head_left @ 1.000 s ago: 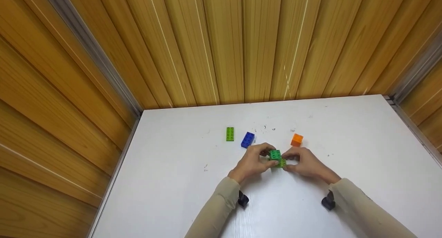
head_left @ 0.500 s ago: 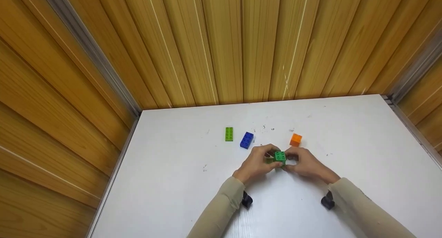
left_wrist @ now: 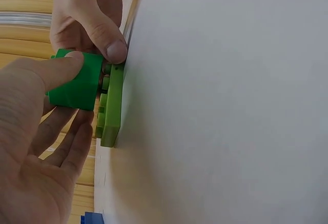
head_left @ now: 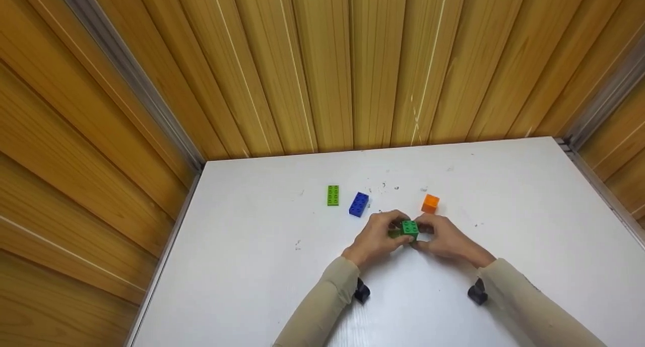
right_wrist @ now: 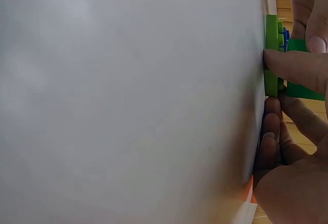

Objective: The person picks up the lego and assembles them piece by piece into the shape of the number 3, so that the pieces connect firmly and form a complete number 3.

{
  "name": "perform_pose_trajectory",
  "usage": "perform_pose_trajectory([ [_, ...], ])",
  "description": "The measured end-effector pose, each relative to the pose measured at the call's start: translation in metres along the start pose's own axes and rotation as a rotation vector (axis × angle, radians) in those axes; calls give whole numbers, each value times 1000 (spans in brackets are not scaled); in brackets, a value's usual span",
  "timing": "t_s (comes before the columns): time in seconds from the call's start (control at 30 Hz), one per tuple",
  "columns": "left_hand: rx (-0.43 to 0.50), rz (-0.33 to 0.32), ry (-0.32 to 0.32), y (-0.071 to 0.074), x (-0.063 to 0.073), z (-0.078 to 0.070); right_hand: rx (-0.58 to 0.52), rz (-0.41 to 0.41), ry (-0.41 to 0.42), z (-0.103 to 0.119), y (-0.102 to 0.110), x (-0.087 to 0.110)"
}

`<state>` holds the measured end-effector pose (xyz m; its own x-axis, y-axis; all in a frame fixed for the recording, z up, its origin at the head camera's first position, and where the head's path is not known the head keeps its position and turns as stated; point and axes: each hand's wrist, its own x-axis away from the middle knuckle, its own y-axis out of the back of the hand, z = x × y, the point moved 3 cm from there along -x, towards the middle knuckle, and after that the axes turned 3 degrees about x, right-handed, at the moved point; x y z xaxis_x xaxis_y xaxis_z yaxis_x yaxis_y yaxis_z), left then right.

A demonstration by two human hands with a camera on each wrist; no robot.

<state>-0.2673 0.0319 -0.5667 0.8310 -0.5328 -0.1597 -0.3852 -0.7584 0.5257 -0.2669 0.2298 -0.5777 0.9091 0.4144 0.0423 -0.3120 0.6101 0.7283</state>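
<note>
My left hand (head_left: 378,237) pinches a dark green two-by-two toy brick (head_left: 409,229) between thumb and fingers. Directly beneath lies a thin lime green toy plate (left_wrist: 114,111), low against the white table. Some of the plate's studs show beside the brick, and a narrow gap runs between the two in the left wrist view. With thumb and fingertips, my right hand (head_left: 443,238) grips the plate's right end. Seen from the right wrist, its thumb presses the plate's side (right_wrist: 271,80). The brick hides much of the plate from above.
Beyond my hands lie a blue brick (head_left: 359,204), a second lime green plate (head_left: 333,195) to its left and an orange brick (head_left: 430,204) near my right fingers. Yellow wood-patterned walls (head_left: 322,70) border the white table (head_left: 242,266).
My left hand has shifted right with the dark green brick, from over the lime plate's left part to its right end. The right hand has stayed nearly still on the plate.
</note>
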Motion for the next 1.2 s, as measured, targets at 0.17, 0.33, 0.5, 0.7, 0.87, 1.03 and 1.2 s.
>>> perform_pose_trajectory([
  [0.17,0,-3,14,-1,-1,2,-4,-2,-11,1,0,0],
  [0.33,-5,4,2,0,-1,2,7,-11,32,2,1,1],
  [0.5,-15,9,0,1,-1,2,14,-11,53,3,1,1],
  [0.7,-45,22,5,1,-3,2,-5,-2,43,3,1,1],
  [0.87,-116,30,-6,1,-5,1,-13,1,38,3,1,0],
  [1.03,-160,37,-28,2,-6,0,-15,-2,41,3,1,0],
  [1.2,-183,42,-50,2,-7,1,-5,-9,53,3,1,1],
])
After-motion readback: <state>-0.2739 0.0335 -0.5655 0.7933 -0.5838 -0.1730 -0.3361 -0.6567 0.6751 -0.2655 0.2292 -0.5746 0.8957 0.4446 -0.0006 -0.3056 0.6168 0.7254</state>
